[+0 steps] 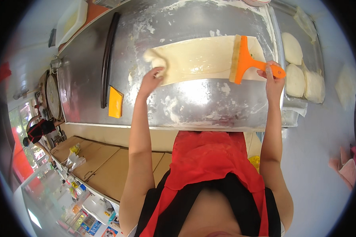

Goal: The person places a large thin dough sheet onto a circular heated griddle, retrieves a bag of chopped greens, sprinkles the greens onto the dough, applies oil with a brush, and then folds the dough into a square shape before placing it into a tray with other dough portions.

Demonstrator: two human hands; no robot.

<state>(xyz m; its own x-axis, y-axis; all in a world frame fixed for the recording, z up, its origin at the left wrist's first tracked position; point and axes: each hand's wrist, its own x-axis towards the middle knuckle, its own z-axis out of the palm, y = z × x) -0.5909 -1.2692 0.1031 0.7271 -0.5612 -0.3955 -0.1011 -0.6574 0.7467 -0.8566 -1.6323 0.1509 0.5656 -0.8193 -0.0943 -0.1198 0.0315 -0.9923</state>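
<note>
A long sheet of rolled dough (195, 57) lies across the floured metal worktop (190, 103), its upper face glistening wet in the middle. My left hand (151, 80) pinches the sheet's left end, where the dough edge is lifted and folded over, partly blurred. In my right hand (271, 72) is the handle of a wide orange brush (244, 62). Its pale bristles rest on or just over the right part of the sheet; contact cannot be told. Small green flecks show on the dough beside the brush head.
A dark rolling pin (109, 59) and a yellow dough scraper (115, 102) lie left on the worktop. Several dough pieces fill a tray (310, 100) beyond the right edge. A white tub (74, 23) stands at upper left. Another person (41, 130) is at far left, near a round griddle (53, 96).
</note>
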